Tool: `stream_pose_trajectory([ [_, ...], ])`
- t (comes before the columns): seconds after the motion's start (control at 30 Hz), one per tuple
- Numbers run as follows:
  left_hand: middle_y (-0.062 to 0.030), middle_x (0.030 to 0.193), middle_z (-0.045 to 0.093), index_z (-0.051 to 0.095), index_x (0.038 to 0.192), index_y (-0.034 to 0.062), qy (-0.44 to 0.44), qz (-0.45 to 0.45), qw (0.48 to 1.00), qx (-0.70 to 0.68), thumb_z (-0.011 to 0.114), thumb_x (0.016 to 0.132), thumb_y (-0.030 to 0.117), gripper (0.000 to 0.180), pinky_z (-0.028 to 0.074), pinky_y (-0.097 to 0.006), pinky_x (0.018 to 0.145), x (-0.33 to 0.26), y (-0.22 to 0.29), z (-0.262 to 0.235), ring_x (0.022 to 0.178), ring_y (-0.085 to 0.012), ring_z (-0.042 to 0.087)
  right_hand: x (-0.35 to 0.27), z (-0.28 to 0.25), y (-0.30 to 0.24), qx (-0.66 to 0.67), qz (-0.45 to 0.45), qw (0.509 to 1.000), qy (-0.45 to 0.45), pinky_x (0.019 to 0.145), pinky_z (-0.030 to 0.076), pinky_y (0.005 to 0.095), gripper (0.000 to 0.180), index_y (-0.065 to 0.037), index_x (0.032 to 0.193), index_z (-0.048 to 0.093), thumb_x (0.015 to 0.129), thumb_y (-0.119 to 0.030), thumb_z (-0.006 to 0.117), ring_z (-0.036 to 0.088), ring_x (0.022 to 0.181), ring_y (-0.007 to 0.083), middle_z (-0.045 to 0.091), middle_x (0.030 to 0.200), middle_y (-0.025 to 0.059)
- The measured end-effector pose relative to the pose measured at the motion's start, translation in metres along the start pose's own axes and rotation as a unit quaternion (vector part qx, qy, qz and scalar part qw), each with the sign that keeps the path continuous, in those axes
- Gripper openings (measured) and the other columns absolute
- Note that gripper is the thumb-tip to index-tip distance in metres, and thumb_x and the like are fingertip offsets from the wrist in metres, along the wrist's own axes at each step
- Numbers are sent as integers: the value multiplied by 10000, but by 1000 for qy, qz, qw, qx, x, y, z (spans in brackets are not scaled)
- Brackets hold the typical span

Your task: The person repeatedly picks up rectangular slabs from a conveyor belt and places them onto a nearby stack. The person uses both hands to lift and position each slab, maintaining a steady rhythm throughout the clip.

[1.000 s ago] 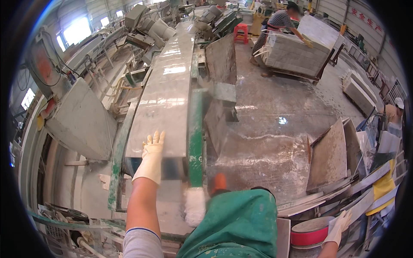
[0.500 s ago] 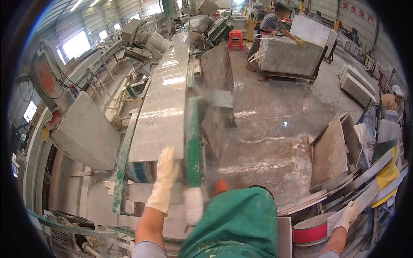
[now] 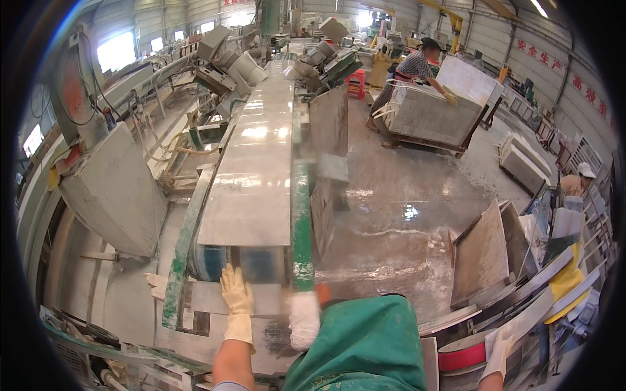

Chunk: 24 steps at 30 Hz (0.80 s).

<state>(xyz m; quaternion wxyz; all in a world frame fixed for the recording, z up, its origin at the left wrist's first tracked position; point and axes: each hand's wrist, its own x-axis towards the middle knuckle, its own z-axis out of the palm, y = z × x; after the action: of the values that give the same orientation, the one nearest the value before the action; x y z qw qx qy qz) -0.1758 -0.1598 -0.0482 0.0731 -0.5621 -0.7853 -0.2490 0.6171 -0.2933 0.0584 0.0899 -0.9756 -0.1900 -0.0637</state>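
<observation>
My left hand point(image 3: 236, 296), in a cream rubber glove, is open with its fingers stretched forward. It lies over a pale ledge just before the blue roller point(image 3: 261, 262) at the near end of a conveyor. A long, shiny pale stone slab point(image 3: 246, 218) rests on that conveyor, its near edge a little beyond my fingertips. At the lower right, my gloved right hand point(image 3: 499, 350) touches the near end of a long pale strip point(image 3: 531, 317). Its fingers look extended and somewhat blurred, not wrapped round the strip. Beside it sits a round part with a red band point(image 3: 462, 356).
A green rail point(image 3: 302, 228) with a white-wrapped end point(image 3: 304, 319) runs along the conveyor. Brown panels point(image 3: 479, 254) lean at the right. Farther off, a co-worker point(image 3: 414, 72) bends over a stack of pale slabs point(image 3: 430, 114). Another person point(image 3: 577, 182) is at the far right.
My left hand has drawn back from the slab's near edge towards me. My right hand has slid back along the strip to its near end. The view has tilted up slightly.
</observation>
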Motion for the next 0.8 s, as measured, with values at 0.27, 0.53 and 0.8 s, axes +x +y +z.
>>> stream_pose_trajectory([
  [0.27, -190, 1535, 322, 463, 1373, 25, -9, -19, 999, 25, 575, 877, 197, 537, 221, -466, 1185, 1, 13, -8, 1419, -381, 285, -10, 10, -33, 228, 131, 964, -40, 871, 526, 449, 679, -1, 1309, 522, 800, -397, 736, 634, 1006, 335, 532, 1309, 228],
  [0.53, -180, 1453, 450, 553, 1283, 29, 55, -9, 998, 0, 656, 799, 174, 516, 297, -494, 1144, -2, 10, -2, 1362, -393, 382, 7, -26, -32, 350, 39, 929, -111, 742, 507, 421, 558, 22, 1184, 522, 686, -145, 710, 599, 852, 271, 618, 1047, 175],
  [0.8, -205, 1518, 371, 523, 1344, 29, -6, -23, 1000, -8, 649, 821, 195, 564, 248, -494, 1166, 3, 4, 3, 1406, -405, 323, -32, -106, -111, 534, 4, 821, -200, 877, 471, 318, 615, -3, 1347, 495, 803, -219, 684, 571, 1075, 225, 598, 1170, 91],
])
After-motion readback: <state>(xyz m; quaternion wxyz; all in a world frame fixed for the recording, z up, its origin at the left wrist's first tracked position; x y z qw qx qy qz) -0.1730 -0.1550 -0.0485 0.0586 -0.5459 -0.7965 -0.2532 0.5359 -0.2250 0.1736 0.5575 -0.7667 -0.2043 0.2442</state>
